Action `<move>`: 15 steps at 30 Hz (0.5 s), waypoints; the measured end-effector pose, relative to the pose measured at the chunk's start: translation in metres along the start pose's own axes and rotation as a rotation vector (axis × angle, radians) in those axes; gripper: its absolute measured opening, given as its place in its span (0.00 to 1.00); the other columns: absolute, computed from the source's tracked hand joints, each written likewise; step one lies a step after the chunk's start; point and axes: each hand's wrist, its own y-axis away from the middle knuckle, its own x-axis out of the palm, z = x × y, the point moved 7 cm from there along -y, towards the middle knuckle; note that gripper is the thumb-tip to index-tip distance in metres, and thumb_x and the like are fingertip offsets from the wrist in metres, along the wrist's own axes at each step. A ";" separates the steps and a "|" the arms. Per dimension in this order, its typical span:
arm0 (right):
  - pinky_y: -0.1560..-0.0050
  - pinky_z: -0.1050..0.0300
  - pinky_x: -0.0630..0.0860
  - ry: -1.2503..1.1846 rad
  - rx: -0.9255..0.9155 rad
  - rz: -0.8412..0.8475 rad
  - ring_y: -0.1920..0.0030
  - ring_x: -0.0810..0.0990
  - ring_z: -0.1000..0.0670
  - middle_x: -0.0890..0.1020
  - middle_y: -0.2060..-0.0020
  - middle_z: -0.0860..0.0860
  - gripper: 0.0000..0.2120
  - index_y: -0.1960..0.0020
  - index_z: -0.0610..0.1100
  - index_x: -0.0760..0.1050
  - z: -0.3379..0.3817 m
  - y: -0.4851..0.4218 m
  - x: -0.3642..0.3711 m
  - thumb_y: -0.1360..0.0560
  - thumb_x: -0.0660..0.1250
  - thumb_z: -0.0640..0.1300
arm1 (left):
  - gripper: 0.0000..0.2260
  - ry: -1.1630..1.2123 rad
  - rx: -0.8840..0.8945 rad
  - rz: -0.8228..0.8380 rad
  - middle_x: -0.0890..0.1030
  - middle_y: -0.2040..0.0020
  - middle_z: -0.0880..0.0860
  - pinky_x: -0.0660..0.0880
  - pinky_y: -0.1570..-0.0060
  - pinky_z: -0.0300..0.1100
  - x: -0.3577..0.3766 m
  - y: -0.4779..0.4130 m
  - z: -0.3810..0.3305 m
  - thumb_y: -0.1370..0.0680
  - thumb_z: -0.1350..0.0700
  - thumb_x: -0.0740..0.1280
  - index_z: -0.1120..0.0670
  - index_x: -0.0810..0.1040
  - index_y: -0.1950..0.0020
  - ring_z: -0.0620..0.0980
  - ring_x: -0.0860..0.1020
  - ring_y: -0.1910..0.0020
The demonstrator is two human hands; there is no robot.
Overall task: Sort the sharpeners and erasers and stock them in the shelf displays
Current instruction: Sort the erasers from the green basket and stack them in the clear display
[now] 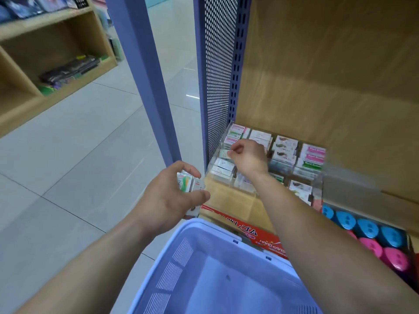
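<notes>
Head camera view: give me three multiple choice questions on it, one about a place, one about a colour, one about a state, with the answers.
1. Where is the right hand?
A) over the clear display tray
B) on the floor
C) behind the post

2. What colour is the basket?
A) red
B) pale blue
C) green

3. What is the left hand doing?
A) hanging empty
B) holding a stack of eraser packs
C) pressing the floor

Answers:
1 A: its fingers pinch one small pack above the tray's left column.
2 B: the rim and walls are pale blue.
3 B: its fingers curl round the packs.
</notes>
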 end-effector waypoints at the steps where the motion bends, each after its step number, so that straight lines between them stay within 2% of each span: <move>1: 0.53 0.54 0.79 0.060 -0.025 0.013 0.57 0.81 0.51 0.82 0.62 0.58 0.03 0.55 0.54 0.80 0.002 0.000 0.000 0.22 0.70 0.50 | 0.14 -0.001 -0.004 0.001 0.83 0.59 0.54 0.80 0.70 0.39 0.000 -0.001 0.001 0.29 0.57 0.79 0.48 0.77 0.49 0.42 0.80 0.71; 4: 0.59 0.55 0.78 0.315 -0.122 0.039 0.58 0.80 0.47 0.84 0.56 0.51 0.07 0.50 0.51 0.81 0.010 0.001 0.000 0.19 0.64 0.49 | 0.15 -0.004 -0.021 0.001 0.83 0.58 0.54 0.80 0.70 0.39 0.001 -0.003 0.003 0.29 0.57 0.79 0.48 0.78 0.48 0.42 0.80 0.71; 7: 0.56 0.54 0.79 0.325 -0.153 0.038 0.56 0.82 0.45 0.85 0.52 0.48 0.09 0.45 0.48 0.81 0.009 0.001 0.000 0.18 0.63 0.49 | 0.15 -0.008 -0.029 0.002 0.83 0.57 0.54 0.80 0.69 0.40 0.002 -0.003 0.005 0.29 0.57 0.79 0.48 0.78 0.48 0.42 0.81 0.71; 10: 0.50 0.51 0.81 0.156 -0.136 -0.053 0.50 0.83 0.47 0.86 0.49 0.50 0.12 0.40 0.46 0.81 0.002 0.016 -0.013 0.20 0.66 0.49 | 0.16 0.005 -0.030 0.006 0.83 0.56 0.54 0.80 0.68 0.40 0.002 -0.003 0.006 0.30 0.56 0.80 0.47 0.78 0.48 0.45 0.82 0.68; 12: 0.54 0.54 0.80 0.036 -0.152 -0.125 0.52 0.83 0.51 0.86 0.53 0.54 0.08 0.45 0.47 0.83 0.003 0.036 -0.028 0.21 0.68 0.48 | 0.16 0.045 -0.032 0.022 0.84 0.55 0.55 0.80 0.68 0.41 0.003 -0.002 0.006 0.30 0.57 0.80 0.47 0.78 0.48 0.47 0.83 0.66; 13: 0.55 0.56 0.79 -0.063 -0.158 -0.112 0.55 0.83 0.54 0.85 0.56 0.56 0.06 0.48 0.48 0.83 0.006 0.048 -0.032 0.21 0.69 0.47 | 0.16 0.079 -0.030 0.032 0.84 0.55 0.56 0.81 0.67 0.43 0.004 -0.002 0.005 0.30 0.58 0.80 0.47 0.78 0.47 0.48 0.83 0.65; 15: 0.58 0.57 0.78 -0.349 -0.139 0.031 0.60 0.82 0.55 0.85 0.60 0.55 0.04 0.52 0.49 0.84 0.016 0.077 -0.036 0.22 0.70 0.44 | 0.17 0.163 -0.028 0.058 0.84 0.56 0.58 0.83 0.64 0.48 0.007 0.000 0.003 0.30 0.60 0.79 0.50 0.78 0.46 0.52 0.84 0.63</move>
